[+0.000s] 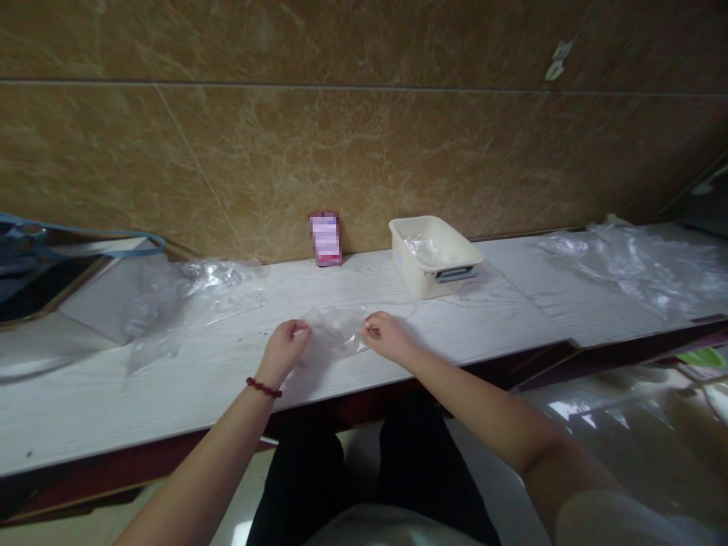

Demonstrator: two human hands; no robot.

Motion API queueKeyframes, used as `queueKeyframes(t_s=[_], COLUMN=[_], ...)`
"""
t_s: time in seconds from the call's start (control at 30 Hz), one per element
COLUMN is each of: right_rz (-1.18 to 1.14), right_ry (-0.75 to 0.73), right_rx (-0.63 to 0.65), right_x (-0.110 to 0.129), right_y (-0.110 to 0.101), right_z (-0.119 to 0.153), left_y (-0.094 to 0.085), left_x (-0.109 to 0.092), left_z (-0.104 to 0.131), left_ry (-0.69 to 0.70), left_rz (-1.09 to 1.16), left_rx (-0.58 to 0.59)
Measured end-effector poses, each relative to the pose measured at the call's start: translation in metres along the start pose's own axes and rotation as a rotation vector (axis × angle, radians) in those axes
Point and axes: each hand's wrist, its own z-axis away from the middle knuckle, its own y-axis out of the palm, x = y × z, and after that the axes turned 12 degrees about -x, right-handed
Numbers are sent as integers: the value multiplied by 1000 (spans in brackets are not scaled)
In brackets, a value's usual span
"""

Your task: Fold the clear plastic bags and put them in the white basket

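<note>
A clear plastic bag is stretched between my two hands, just over the white wood-grain table. My left hand, with a dark red bead bracelet at the wrist, pinches the bag's left side. The right side of the bag is pinched by my right hand, fingers closed. Beyond my right hand stands a cream plastic bin with a grey handle, and clear plastic lies inside it. Whether the bag in my hands contains anything, I cannot tell.
A phone leans against the brown marbled wall. Crumpled clear bags lie at the left beside a white box with a blue strap. More clear plastic spreads over the table's right end.
</note>
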Motion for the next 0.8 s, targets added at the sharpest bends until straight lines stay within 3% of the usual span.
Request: queueKeyframes(t_s=[0.27,0.8], right_rz=[17,39], right_ry=[304,451], right_rx=[-9,-16], right_x=[1,-10], right_y=[8,18], right_z=[-18,-42], left_y=[23,47], left_x=[2,10], left_z=[-21,-49], left_ry=[-228,-186], left_rz=[98,-9], left_rx=[-58,-112])
